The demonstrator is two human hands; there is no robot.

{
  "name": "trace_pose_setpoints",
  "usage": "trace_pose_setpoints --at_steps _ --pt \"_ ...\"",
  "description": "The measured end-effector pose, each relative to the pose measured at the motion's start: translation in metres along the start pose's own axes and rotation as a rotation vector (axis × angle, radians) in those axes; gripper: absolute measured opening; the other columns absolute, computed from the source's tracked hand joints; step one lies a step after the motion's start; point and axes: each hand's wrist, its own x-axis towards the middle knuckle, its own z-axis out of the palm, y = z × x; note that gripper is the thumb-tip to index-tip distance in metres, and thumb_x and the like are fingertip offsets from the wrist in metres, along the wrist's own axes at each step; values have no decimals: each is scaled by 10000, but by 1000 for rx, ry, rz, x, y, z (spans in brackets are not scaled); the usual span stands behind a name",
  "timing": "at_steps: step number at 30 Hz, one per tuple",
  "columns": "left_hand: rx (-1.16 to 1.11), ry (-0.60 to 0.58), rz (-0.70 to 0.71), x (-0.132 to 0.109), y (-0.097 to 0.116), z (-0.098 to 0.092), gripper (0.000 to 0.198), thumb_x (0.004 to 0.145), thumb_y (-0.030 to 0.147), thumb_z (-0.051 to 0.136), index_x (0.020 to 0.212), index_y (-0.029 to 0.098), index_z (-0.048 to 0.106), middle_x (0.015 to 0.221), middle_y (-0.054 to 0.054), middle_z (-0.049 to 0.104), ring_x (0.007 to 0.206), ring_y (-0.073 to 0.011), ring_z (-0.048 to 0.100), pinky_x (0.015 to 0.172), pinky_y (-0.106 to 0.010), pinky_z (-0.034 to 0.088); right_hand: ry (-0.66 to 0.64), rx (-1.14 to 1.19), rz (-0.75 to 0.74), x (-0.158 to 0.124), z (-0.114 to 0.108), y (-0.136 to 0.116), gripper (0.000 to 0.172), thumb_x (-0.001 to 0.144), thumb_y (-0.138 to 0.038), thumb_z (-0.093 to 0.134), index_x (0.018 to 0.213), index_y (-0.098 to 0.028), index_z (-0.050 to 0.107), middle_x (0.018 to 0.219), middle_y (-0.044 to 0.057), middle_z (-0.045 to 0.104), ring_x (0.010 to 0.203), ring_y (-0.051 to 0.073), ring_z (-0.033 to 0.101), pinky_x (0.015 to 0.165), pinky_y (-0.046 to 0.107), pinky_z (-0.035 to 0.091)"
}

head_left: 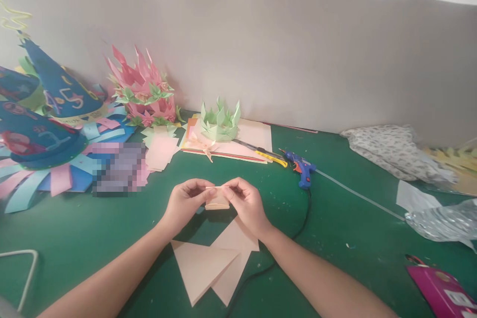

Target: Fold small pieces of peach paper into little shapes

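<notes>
Fingers (pixel 200 185) on small folded peach paper (pixel 217 203)

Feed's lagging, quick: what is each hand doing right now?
Left hand: closed, pinching the folded paper.
Right hand: closed, pinching the same paper.

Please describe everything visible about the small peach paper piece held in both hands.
The small folded piece of peach paper looks like thin craft paper, folded into a compact, roughly rectangular shape with a straight top edge. It is held over the green table, roughly level. The left hand pinches its left end and the right hand its right end. Flat peach paper triangles lie on the table nearer the person, seemingly apart from it.
</notes>
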Motion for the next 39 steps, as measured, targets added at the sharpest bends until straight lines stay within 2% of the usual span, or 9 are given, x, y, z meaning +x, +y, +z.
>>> trace_pose_setpoints --at_steps 7,18,24,31,39 --pt "14 -72 0 -1 6 1 196 700 361 645 715 167 630 606 16 585 556 -94 515 562 -210 441 24 -34 9 0 0 0 191 801 -337 557 693 -181 581 668 2 577 624 121 524 619 241 445" --pt "-66 -9 -25 0 3 2 184 614 319 718 609 169 613 676 -4 649 636 -124 575 609 -234 463 65 -56 25 -1 1 -1 192 783 -339 575 673 -181 588 669 11 602 629 133 541 623 252 446" --pt "-162 -56 -75 0 0 1 181 661 352 683 712 180 652 756 -25 685 681 -141 601 661 -261 480 103 -90 -25 0 2 -1 184 790 -323 566 667 -186 574 673 8 600 651 138 550 635 253 450" --pt "12 -132 20 -2 2 3 192 710 363 631 754 176 625 618 21 577 531 -88 490 504 -199 406 12 -146 -64 -2 1 0 151 803 -301 551 713 -191 601 706 20 628 656 141 570 642 265 463" --pt "-6 -197 54 -5 7 1 165 737 330 615 699 172 582 617 36 505 547 -82 447 517 -200 373 -42 -184 -84 -5 4 -1 145 812 -279 539 718 -192 609 710 14 624 657 136 555 650 264 451"
